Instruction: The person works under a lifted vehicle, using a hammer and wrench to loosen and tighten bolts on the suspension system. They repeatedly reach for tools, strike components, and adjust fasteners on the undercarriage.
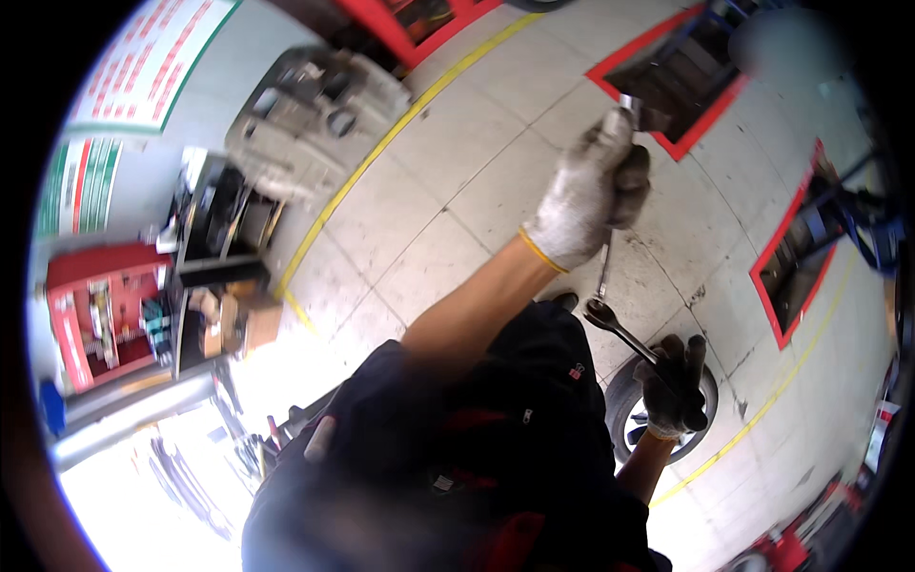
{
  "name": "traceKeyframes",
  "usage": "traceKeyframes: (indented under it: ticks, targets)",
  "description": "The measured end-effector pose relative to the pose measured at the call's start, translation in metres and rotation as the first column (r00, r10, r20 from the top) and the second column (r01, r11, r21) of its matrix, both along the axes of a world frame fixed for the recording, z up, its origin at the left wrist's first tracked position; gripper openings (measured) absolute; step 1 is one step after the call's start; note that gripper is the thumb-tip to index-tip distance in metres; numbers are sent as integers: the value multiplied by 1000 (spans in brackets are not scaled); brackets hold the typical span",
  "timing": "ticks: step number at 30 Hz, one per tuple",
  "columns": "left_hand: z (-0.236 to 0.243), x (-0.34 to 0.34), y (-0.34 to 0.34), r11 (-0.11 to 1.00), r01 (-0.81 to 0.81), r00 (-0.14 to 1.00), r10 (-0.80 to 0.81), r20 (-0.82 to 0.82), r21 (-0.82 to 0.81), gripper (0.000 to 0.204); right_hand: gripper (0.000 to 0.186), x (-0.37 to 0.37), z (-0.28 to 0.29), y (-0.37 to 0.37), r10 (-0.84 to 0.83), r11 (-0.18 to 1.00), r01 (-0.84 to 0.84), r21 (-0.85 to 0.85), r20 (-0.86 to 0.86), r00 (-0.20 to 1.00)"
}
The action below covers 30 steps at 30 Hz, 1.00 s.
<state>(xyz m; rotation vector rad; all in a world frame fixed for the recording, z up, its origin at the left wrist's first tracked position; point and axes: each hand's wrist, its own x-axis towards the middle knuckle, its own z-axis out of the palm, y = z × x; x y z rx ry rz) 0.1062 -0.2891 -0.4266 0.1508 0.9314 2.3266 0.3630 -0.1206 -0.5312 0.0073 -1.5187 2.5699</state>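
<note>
My left hand [583,191], in a whitish work glove with dark, stained fingers, is closed around a slim metal extension bar [606,259]. A shiny socket-like end [628,103] sticks out above the fist. The bar's lower end meets the head of a dark ratchet wrench [620,334]; whether they are joined I cannot tell. The wrench's handle runs into my right hand [675,386], gloved with a dark palm, its fingers curled about the handle. Beneath that hand, a wheel with a tyre [621,405] lies on the floor, partly covered by the hand and forearm.
Red-edged floor pits [675,143] lie at the right, blue equipment [872,224] beside them. A dirty grey undertray-like panel [319,124] leans against the left wall. Farther left stand a red cabinet [71,315] and cardboard boxes [259,324]. Yellow lines [367,172] cross the tiled floor.
</note>
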Motion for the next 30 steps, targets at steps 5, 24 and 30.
traceKeyframes:
  ticks: [5, 24, 30]
  targets:
    - [-67, 36, -129, 954, -299, 928, 282, 245, 34, 46, 48, -74, -3, -148, 279, 958, -180, -225, 573, 770]
    - [-73, 286, -711, -399, -874, -486, 699, 524, -278, 45, 56, -148, 77, -717, 960, 250, 247, 936, -207, -186]
    - [-59, 374, -732, -581, -720, -686, 511, 518, -380, 41, 52, -112, 60, -836, 598, 61, -71, 996, -94, -796]
